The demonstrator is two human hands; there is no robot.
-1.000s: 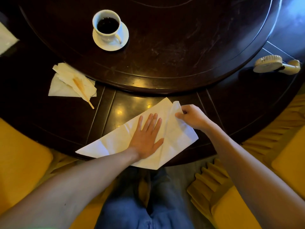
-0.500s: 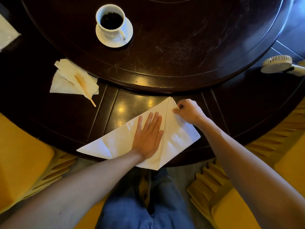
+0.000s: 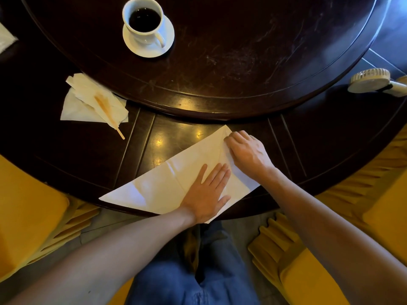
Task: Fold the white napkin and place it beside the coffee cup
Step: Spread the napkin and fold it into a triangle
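Observation:
The white napkin (image 3: pixel 158 186) lies as a long folded shape on the near edge of the dark round table (image 3: pixel 220 106), part of it hanging over the rim. My left hand (image 3: pixel 208 192) lies flat on its middle with fingers straight. My right hand (image 3: pixel 246 150) has its fingers curled on the napkin's far right corner, pressing the folded flap down. The white coffee cup (image 3: pixel 143 20), full of dark coffee, stands on its saucer (image 3: pixel 167 38) on the raised inner disc at the far left.
A crumpled used napkin with a wooden stir stick (image 3: pixel 94 102) lies at the left. A small round fan-like object (image 3: pixel 370 80) lies at the right table edge. Yellow chairs (image 3: pixel 28 205) flank my knees on both sides.
My right hand has brought the raised right corner of the napkin down and to the left, flattening the flap on the table. My left hand has stayed flat on the napkin.

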